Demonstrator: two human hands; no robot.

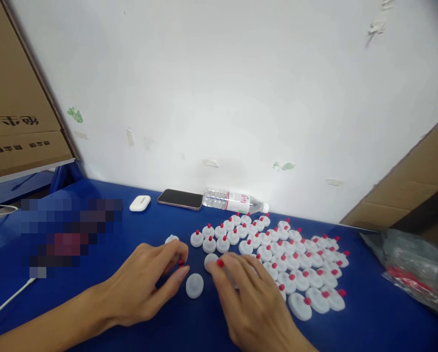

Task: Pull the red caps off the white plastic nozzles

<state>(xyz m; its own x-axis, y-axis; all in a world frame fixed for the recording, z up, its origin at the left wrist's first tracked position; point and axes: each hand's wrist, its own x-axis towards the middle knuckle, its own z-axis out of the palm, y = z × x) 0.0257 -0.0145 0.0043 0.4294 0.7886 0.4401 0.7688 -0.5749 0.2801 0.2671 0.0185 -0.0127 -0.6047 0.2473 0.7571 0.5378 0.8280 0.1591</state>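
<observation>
Left hand point(149, 286): thumb and forefinger pinched about a small red tip point(181, 262), the other fingers curled behind. Right hand point(250, 298): knuckles bent over the near edge of a crowd of red-tipped white pieces point(315, 277), with a second red tip point(220, 263) between thumb and forefinger; whether it is gripped or merely touched cannot be told. One white piece point(210, 259) lies just beyond the right thumb, partly covered. One bare white piece point(194, 286) rests on the counter point(138, 230) between the two hands, showing no red tip.

Beyond both hands, against the wall, lie a phone point(180, 199) and a water bottle point(233, 201); a clear bag point(413, 269) with red contents sits well to the right of the right hand.

Handling, as judged: a red tip this small is best pinched squarely by its sides, without tilting. Steadying a white piece by its broad base should prevent rocking. The right knuckles should be kept high; a low sweep could topple the closely packed neighbours.
</observation>
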